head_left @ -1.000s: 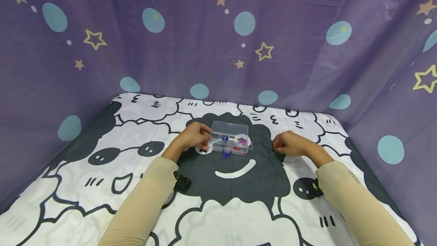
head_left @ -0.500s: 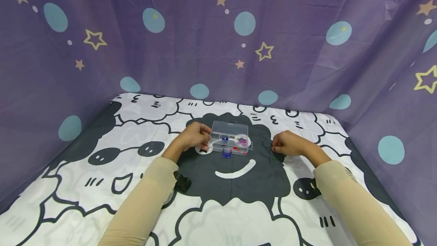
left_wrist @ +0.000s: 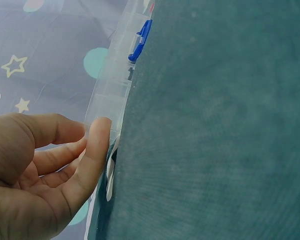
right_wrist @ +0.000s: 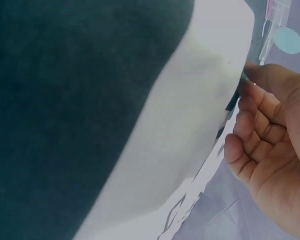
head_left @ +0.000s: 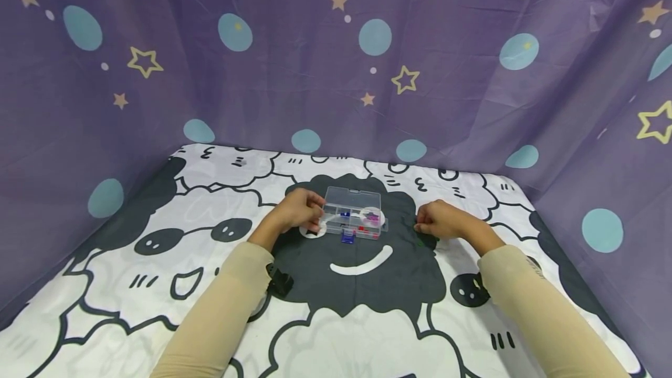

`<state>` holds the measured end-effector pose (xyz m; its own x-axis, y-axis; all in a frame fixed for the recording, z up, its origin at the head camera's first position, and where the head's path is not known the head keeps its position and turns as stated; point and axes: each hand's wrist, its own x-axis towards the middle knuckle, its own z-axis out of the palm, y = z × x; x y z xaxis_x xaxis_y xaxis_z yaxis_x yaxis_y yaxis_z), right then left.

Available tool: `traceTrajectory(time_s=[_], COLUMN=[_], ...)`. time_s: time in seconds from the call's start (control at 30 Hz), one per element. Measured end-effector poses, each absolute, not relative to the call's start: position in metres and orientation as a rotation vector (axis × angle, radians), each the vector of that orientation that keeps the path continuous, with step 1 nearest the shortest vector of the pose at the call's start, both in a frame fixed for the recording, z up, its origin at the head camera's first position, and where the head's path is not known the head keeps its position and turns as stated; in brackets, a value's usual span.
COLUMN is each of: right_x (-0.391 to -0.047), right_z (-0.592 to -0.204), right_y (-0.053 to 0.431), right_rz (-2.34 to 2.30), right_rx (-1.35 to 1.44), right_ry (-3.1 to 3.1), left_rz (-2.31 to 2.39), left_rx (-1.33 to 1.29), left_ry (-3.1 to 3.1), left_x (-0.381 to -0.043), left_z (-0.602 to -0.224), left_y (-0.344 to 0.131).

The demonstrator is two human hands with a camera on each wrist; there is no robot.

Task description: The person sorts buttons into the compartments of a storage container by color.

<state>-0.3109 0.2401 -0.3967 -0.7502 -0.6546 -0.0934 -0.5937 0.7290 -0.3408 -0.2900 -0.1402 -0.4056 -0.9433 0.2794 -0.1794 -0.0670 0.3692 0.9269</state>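
Note:
A clear plastic compartment box [head_left: 338, 227] sits with its lid [head_left: 353, 198] raised on the dark cartoon shape of the cloth. Small blue, red and purple pieces [head_left: 371, 219] lie in its compartments, and a blue latch [head_left: 347, 238] hangs at the front. My left hand [head_left: 300, 211] grips the box's left end; in the left wrist view the thumb [left_wrist: 99, 135] lies along its wall. To the right of the box, my right hand [head_left: 442, 220] pinches a small green piece [right_wrist: 244, 76] between thumb and index finger, mostly hidden by them. More green [head_left: 421, 243] shows on the cloth below that hand.
The table is covered by a black-and-white cartoon cloth [head_left: 367, 337]. A purple curtain [head_left: 294, 86] with stars and blue ovals rises behind and at both sides. A black wrist strap device [head_left: 280, 280] is on the left forearm.
My right hand has shifted slightly left, toward the box, close over the cloth. The left hand stays on the box's end, and the box has not moved.

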Motion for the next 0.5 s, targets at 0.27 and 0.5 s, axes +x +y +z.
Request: traceTrajectory(time_s=[0.27, 0.5], right_x=[-0.314, -0.316], right_z=[-0.394, -0.390], right_y=[0.233, 0.228], right_rz=[-0.366, -0.344], right_rx=[-0.961, -0.950], right_ry=[2.766, 2.752], left_rz=[1.607, 1.599], left_rx=[0.188, 0.193], left_ry=[2.322, 2.328], left_x=[-0.291, -0.291], left_z=[-0.407, -0.407], left_y=[-0.141, -0.140])
